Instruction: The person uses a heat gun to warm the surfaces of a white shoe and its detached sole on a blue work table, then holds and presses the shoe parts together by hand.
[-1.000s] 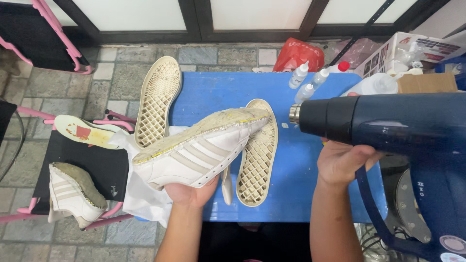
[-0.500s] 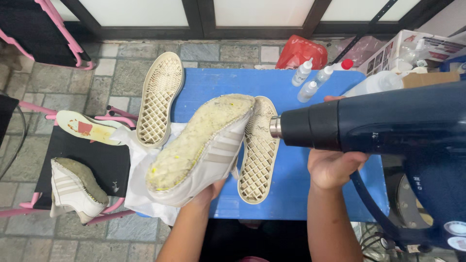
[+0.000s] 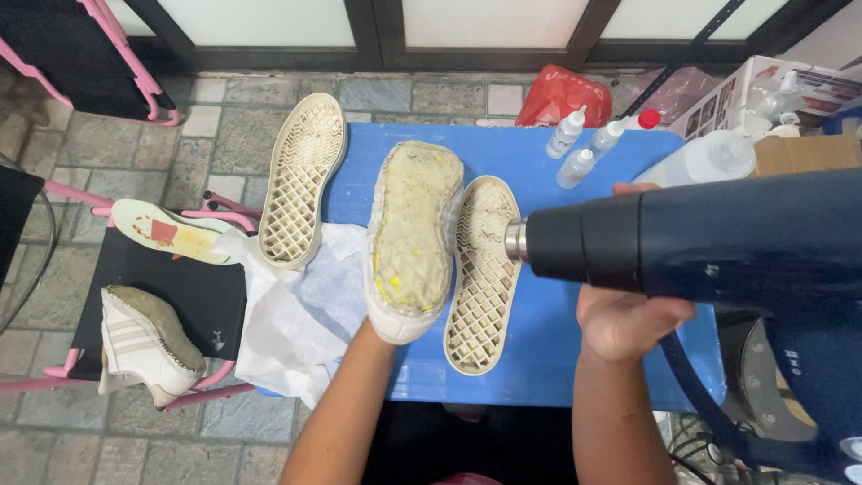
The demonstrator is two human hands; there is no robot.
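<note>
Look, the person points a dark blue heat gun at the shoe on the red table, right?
Not quite. In the head view the table is blue, not red. The right hand does hold the dark blue heat gun, pointed towards the sole-less shoe.

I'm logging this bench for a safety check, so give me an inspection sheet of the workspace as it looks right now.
Surface: blue table, bare towards its near edge.
Job's things: white shoe held sole-side up, its underside rough and yellowed; detached sole with grid pattern beside it; dark blue heat gun, nozzle close to that sole.
Clutter: second detached sole overhanging the table's edge; white cloth; three small squeeze bottles; red bag.
Grippers: left hand mostly hidden under the shoe; right hand grips the heat gun.
Cables: dark cord hanging below the gun.
Surroundings: stone tile floor; pink-framed stand with another shoe and an insole.
</note>
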